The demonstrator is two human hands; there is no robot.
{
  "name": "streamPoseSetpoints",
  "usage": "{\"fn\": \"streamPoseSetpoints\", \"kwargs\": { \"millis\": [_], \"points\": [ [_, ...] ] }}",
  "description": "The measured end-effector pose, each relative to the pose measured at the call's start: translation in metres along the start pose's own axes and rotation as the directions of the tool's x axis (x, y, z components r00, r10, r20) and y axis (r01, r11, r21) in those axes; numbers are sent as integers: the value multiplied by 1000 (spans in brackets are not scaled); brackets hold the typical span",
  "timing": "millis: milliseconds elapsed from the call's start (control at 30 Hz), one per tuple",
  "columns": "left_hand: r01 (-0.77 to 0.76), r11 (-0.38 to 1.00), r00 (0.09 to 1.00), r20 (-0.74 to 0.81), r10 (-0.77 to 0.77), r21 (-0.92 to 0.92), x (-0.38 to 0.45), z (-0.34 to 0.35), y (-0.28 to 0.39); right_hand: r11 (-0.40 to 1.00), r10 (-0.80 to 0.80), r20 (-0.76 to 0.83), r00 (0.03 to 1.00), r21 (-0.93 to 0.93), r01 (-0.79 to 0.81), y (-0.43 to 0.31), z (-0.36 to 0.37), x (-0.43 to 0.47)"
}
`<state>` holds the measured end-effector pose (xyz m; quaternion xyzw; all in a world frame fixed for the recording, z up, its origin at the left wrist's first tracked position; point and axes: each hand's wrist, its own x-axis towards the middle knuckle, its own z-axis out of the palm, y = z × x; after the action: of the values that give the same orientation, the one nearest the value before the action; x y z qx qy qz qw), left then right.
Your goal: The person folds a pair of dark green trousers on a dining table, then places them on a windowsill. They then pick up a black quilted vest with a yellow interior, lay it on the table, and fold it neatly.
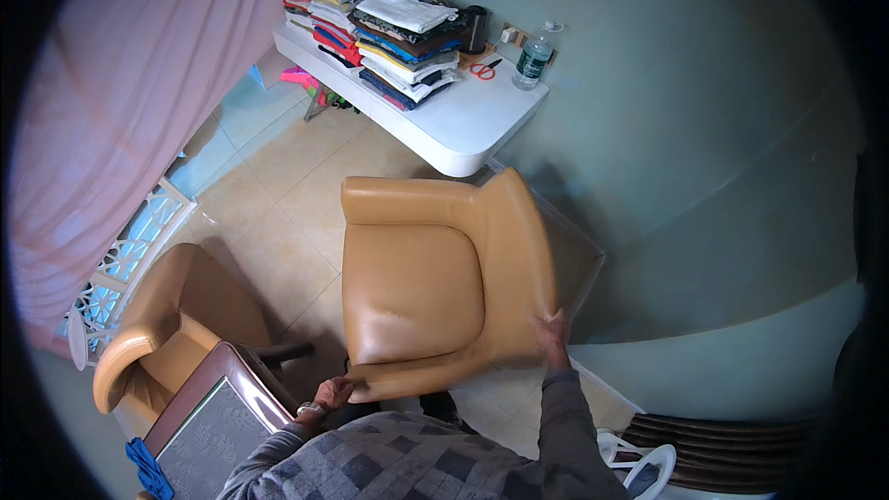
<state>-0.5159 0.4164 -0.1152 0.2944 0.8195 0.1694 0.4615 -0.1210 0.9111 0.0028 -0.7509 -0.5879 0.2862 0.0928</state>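
A tan leather armchair (413, 288) stands directly before me, its backrest toward the wall on the right. At the near front end of its armrest is my left hand (335, 393), gripping the armrest's end; a watch is on that wrist. My right hand (553, 330) grips the near upper corner of the backrest. Parts of the fingers of both hands are hidden against the leather.
A second tan armchair (149, 347) stands at the left beside a table with a dark red frame (243, 378) and a blue cloth (148, 469). Beyond, a white wall desk (486, 118) bears stacked folded clothes (406, 42), orange-handled scissors (484, 70) and a plastic bottle (532, 62).
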Motion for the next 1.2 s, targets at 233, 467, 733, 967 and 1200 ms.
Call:
{"fn": "streamPoseSetpoints", "kwargs": {
  "millis": [233,467,733,967,1200],
  "points": [
    [15,998,998,-63,-20,-67,18,-14,-11,998,-59,-90,994,5,60,31,5,-10],
    [26,999,997,-72,-28,-30,45,-19,8,998,-45,-106,993,42,50,29,2,-8],
    [-20,1000,1000,4,20,0,50,-52,23,1000,-15,-90,996,19,16,34,4,-1],
    [-87,980,995,72,75,181,34,-70,43,999,-25,-123,992,36,30,50,12,5],
    [-56,988,992,124,38,144,32,-46,69,999,6,-73,997,-41,-9,58,6,20]
  ]
}}
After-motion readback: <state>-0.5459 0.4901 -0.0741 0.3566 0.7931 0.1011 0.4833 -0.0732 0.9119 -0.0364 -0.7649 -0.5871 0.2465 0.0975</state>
